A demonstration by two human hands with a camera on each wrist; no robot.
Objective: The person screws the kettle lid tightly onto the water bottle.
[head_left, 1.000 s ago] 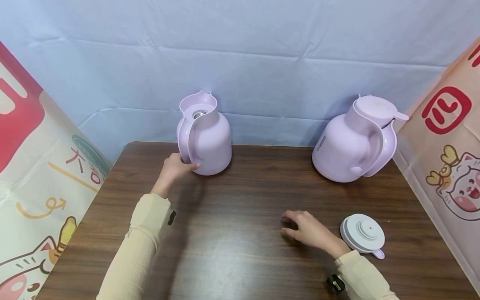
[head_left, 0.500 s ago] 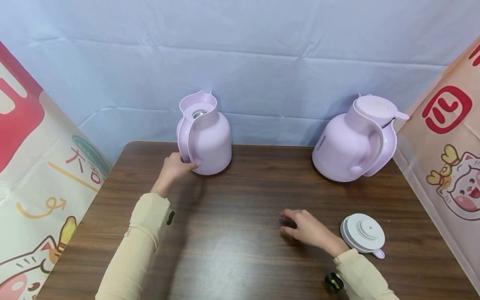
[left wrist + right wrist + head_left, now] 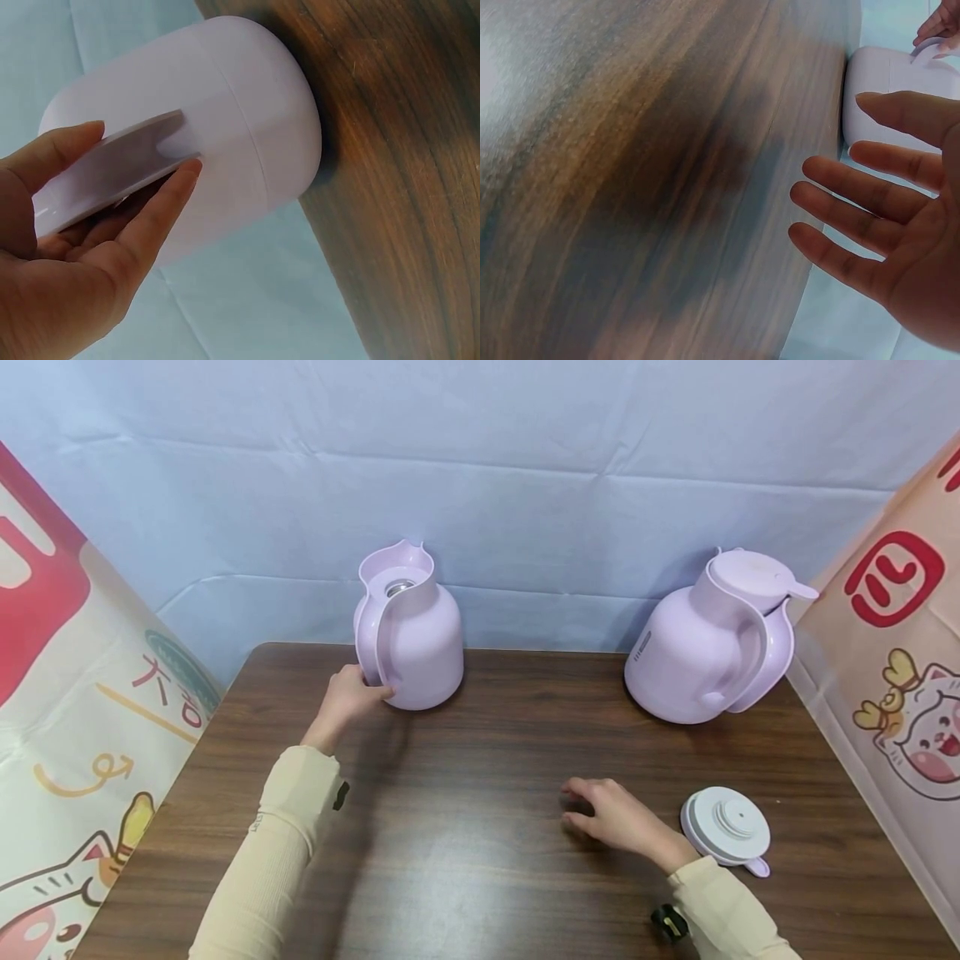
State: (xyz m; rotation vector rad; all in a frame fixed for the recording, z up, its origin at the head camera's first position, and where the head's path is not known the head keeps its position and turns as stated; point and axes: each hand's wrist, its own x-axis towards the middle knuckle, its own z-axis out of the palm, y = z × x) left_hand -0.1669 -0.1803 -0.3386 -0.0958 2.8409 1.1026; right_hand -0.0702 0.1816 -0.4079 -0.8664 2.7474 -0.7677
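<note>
The lilac thermos jug without a lid stands upright at the back left, its metal mouth showing. My left hand holds the lower part of its handle. In the left wrist view the thumb lies on one side of the handle and the fingers on the other. My right hand hovers over the table with relaxed, spread fingers and nothing in it, as the right wrist view also shows. To its right lies a jug lid, white underside up, with a lilac tab.
A second lilac thermos jug, with its lid on, stands at the back right, handle towards the right. Pale blue cloth hangs behind the wooden table. Printed cloths flank both sides.
</note>
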